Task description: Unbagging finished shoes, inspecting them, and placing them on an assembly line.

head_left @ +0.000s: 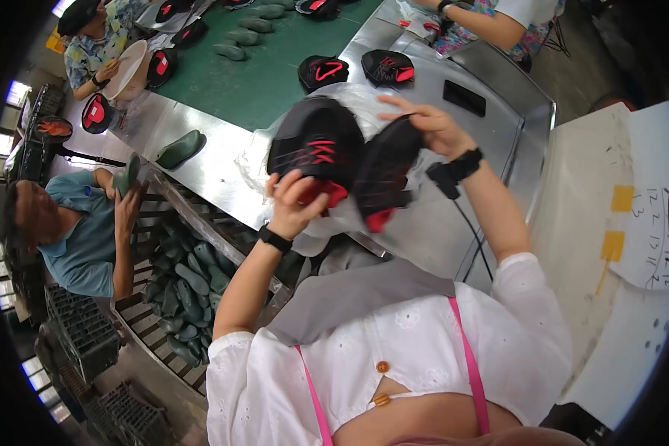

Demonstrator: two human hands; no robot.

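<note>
My left hand (296, 207) grips a black shoe upper (312, 134) with red stitched marks and red lining, its fingers on the red opening. In my right hand (438, 132) is a second black shoe upper (385, 163), pinched at its upper end, with its red lining hanging lowest. This one is slightly blurred. Both uppers are held side by side above the metal table (453, 201), over crumpled clear plastic (360, 98). Beyond them lie another black upper with a red outline (322, 72) and one with red lining showing (389, 68).
A dark phone (464, 98) lies on the metal table at right. Green shoe lasts (230, 52) line the green tabletop (275, 97); a single last (180, 151) rests near its edge. Several more fill a slatted bin (189, 286). A co-worker (82, 238) holds a last; others work farther back.
</note>
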